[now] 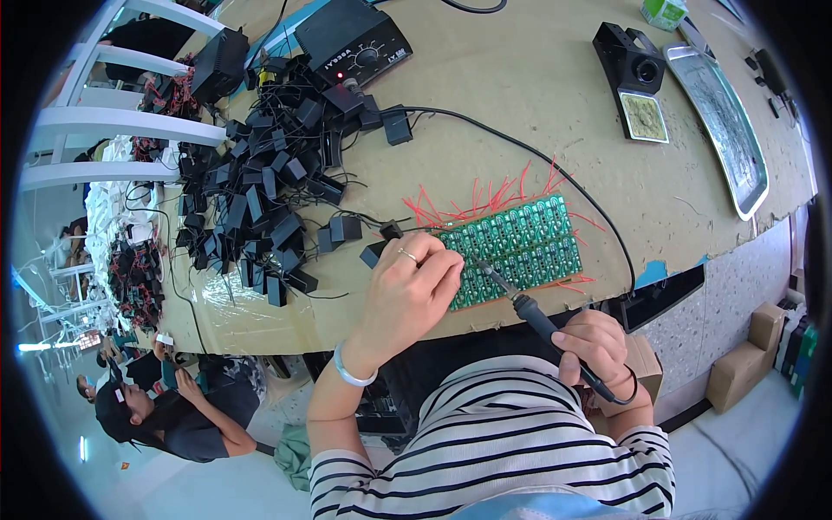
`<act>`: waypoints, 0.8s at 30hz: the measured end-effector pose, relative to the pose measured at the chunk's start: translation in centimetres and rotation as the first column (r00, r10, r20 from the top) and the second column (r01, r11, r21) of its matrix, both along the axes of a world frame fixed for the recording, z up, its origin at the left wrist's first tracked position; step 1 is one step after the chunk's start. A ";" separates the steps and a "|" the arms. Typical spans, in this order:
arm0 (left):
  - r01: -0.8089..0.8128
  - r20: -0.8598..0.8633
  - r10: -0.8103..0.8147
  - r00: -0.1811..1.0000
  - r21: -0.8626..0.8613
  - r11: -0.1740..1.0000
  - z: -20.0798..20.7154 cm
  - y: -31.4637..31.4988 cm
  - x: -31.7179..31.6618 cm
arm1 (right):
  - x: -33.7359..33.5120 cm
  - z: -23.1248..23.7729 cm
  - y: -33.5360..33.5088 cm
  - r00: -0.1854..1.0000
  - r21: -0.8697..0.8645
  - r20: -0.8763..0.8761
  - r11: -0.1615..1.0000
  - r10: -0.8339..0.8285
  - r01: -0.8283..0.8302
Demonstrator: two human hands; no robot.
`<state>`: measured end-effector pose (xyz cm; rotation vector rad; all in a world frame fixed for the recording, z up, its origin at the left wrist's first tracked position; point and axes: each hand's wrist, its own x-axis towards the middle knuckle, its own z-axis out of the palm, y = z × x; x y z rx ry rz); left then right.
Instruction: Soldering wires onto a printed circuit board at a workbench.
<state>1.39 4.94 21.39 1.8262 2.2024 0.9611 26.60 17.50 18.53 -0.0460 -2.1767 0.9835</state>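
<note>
A green circuit board panel (511, 247) with rows of small parts lies on the table before me, thin red wires (485, 201) sticking out along its far edge and right side. My right hand (594, 347) grips a soldering iron (539, 321) by its dark handle, and the metal tip points down at the board's middle-left part. At the panel's left end my left hand (412, 282) is closed in a pinch, fingertips over the board; what they hold is hidden. Just beyond that hand sits a small black box (391, 230) with thin dark leads.
A large heap of black boxes with leads (269, 191) covers the table's left. Behind it stands a black soldering station (355, 43), its cable arcing right. Far right are an iron stand (633, 65) with a yellowish sponge (644, 117) and a metal tray (719, 130). Another person (186, 407) sits at left.
</note>
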 end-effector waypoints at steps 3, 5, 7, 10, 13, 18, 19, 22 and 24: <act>0.011 -0.012 -0.011 1.000 -0.010 1.000 0.0 0.1 -0.1 | -0.1 0.0 -0.1 1.000 0.032 0.022 0.999 0.002 -0.002; 0.014 -0.015 -0.015 1.000 -0.034 0.999 0.3 0.3 0.0 | -0.2 0.2 0.0 1.000 0.072 0.008 0.997 -0.005 0.004; 0.016 -0.014 -0.016 1.000 -0.036 0.999 0.2 0.4 -0.1 | -0.3 0.3 0.1 1.000 0.105 0.012 0.994 0.011 -0.012; 0.016 -0.020 -0.017 1.000 -0.034 0.999 0.1 0.5 -0.1 | -0.4 0.4 0.1 0.999 0.141 0.020 0.989 0.034 -0.037; 0.025 -0.030 -0.025 0.999 -0.024 0.999 0.0 0.6 0.0 | 0.0 -0.1 0.0 0.999 0.059 0.026 0.998 0.020 -0.021; 0.041 -0.036 -0.042 0.998 -0.031 0.999 0.0 0.7 0.1 | 0.4 0.1 -0.2 0.997 0.026 0.070 0.999 0.039 -0.041; 0.036 -0.049 -0.037 0.998 -0.029 0.999 0.0 0.7 0.1 | 0.4 0.2 -0.2 0.997 0.026 0.071 0.999 0.040 -0.042; 0.036 -0.060 -0.038 0.997 -0.033 0.999 0.0 0.7 0.1 | 0.7 0.3 -0.2 0.999 0.024 0.030 0.999 0.021 -0.022; 0.042 -0.057 -0.044 0.997 -0.039 0.998 0.0 0.7 0.1 | 1.0 0.1 -0.3 0.989 -0.006 -0.080 0.993 -0.121 0.121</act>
